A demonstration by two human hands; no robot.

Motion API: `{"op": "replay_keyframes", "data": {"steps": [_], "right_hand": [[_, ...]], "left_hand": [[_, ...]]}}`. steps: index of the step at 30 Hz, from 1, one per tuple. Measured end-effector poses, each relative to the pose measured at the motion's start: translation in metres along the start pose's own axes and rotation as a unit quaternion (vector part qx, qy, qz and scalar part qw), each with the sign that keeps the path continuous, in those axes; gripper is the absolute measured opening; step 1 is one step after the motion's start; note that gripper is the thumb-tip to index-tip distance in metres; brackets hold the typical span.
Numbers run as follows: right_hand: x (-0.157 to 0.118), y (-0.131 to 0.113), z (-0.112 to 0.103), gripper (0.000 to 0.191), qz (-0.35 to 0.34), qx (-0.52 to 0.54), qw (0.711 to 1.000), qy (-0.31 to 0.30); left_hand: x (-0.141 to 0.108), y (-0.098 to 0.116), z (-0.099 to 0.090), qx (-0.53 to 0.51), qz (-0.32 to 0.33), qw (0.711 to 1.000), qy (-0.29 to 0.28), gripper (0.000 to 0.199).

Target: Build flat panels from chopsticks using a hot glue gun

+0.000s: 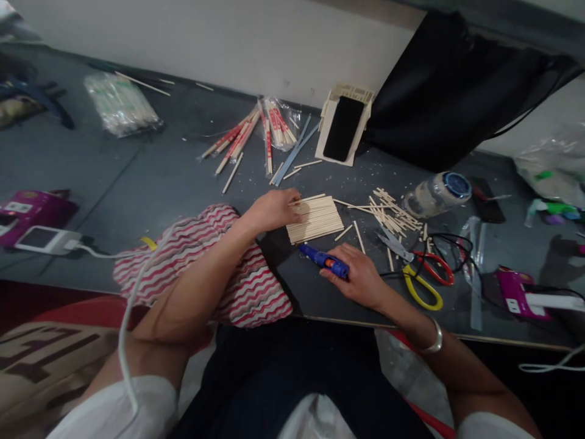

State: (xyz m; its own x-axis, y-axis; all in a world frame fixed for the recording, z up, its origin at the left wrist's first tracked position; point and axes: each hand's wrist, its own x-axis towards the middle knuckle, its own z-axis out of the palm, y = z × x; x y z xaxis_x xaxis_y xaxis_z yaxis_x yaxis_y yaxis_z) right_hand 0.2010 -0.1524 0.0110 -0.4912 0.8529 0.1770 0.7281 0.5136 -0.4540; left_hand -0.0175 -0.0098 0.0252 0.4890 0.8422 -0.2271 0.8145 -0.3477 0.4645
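Observation:
A flat panel of pale wooden sticks (316, 221), laid side by side, lies on the dark table in front of me. At its upper left corner, my left hand (275, 210) has its fingers bent around the end of a wooden stick (313, 199) along the far edge. My right hand (359, 275) is wrapped round a blue hot glue gun (325, 261) with an orange part. The gun's nozzle points left, close to the panel's near edge. Loose cut sticks (393, 213) lie in a pile to the right of the panel.
Scissors (423, 274) with red and yellow handles and a clear jar (436, 194) with a blue lid are at the right. A striped cloth (247, 292) lies under my left forearm. Chopsticks (240, 139) in red-printed wrappers and a phone (344, 128) are farther back. A white cable (125, 329) crosses my left arm.

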Motion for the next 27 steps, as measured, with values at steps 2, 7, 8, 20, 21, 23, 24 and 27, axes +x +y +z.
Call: {"op": "replay_keyframes", "data": {"steps": [2,7,8,20,21,23,24,27], "right_hand": [[0.0007,0.0002,0.0017,0.026,0.005,0.004,1.0,0.0],[0.0023,0.0005,0.0034,0.026,0.002,0.004,1.0,0.004],[0.0026,0.0006,0.0034,0.026,0.003,0.005,1.0,0.004],[0.0039,0.0021,0.0039,0.026,0.021,0.019,1.0,-0.009],[0.0041,0.0022,0.0038,0.027,0.022,0.018,1.0,-0.01],[0.0043,0.0023,0.0039,0.027,0.019,0.016,1.0,-0.007],[0.0043,0.0024,0.0041,0.028,0.016,0.015,1.0,-0.004],[0.0045,0.0028,0.0046,0.03,0.007,0.013,1.0,0.004]], "left_hand": [[-0.0011,0.0009,-0.0019,0.012,-0.004,1.0,-0.013,0.051],[-0.0035,0.0078,-0.0031,0.027,-0.023,0.999,-0.031,0.054],[-0.0036,0.0083,-0.0029,0.026,-0.023,0.999,-0.031,0.055],[-0.0022,0.0059,-0.0016,0.009,-0.014,0.999,-0.028,0.056],[-0.0024,0.0065,-0.0018,0.01,-0.017,0.999,-0.028,0.056],[-0.0029,0.0076,-0.0022,0.012,-0.02,0.999,-0.029,0.056],[-0.0031,0.008,-0.0024,0.013,-0.021,0.999,-0.029,0.056],[-0.0033,0.0078,-0.0022,0.013,-0.023,0.999,-0.029,0.056]]}}
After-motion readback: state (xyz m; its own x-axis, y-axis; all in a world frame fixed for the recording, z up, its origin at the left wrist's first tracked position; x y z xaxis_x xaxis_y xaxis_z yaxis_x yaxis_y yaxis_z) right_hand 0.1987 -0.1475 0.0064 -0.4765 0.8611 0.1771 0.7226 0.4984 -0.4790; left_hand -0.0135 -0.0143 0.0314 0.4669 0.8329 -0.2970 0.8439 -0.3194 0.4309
